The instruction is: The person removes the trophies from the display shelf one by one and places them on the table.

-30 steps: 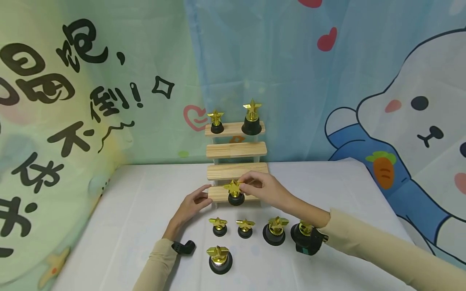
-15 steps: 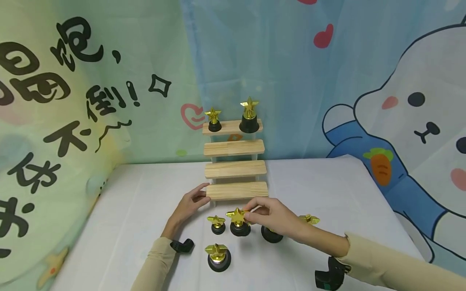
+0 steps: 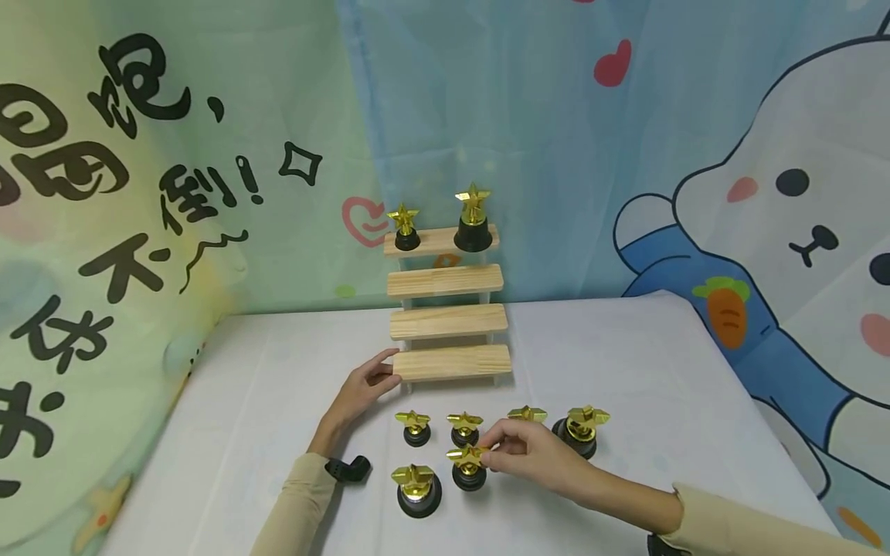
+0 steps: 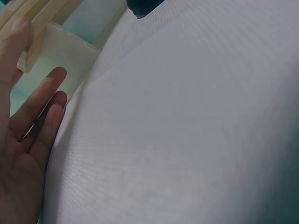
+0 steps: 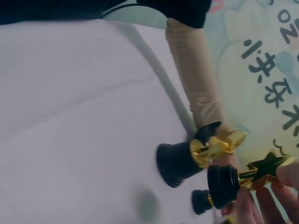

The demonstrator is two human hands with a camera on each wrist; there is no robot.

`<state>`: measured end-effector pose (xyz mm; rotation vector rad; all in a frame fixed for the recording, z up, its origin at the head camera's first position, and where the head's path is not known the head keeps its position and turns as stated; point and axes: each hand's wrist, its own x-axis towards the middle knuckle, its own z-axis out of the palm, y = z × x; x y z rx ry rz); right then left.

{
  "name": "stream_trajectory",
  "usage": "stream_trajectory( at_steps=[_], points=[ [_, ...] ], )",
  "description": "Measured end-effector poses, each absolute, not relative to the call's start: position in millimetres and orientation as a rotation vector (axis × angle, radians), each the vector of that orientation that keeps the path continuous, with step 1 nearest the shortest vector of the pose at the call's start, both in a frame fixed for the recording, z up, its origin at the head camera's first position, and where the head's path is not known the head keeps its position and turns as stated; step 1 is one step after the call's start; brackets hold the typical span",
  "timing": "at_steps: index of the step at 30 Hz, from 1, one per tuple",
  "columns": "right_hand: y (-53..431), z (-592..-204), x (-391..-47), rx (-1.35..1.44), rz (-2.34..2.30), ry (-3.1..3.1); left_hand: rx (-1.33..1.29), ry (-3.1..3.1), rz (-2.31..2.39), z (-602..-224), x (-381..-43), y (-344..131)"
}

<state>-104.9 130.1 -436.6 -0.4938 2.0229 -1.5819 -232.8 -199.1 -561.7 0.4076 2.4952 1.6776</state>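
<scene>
My right hand pinches a gold star trophy with a black base by its star, in front of the stand. In the right wrist view this star trophy lies between thumb and fingers. Whether its base touches the table, I cannot tell. My left hand holds the left end of the lowest plank of a wooden display stand, thumb and index finger on either side. Its other fingers stretch out beside the stand's pale support in the left wrist view.
A small trophy and a taller trophy stand on the top plank. Several more trophies form a row on the white table, including a right-hand one. Another trophy stands nearer, left of the held one.
My right hand has lifted the trophy off the lowest plank and brought it down toward me, in front of the row. The left hand has stayed at the stand.
</scene>
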Motion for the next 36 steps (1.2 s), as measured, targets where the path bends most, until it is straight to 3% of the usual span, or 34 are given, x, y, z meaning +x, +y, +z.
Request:
stream_trajectory(
  at_steps=[13, 36],
  points=[
    [124, -473, -93, -0.477, -1.621, 1.967, 0.388, 2.506, 1.658, -562, -233, -200],
    [127, -495, -94, -0.39, -1.547, 2.032, 0.398, 2.503, 1.657, -563, -233, -200]
  ],
)
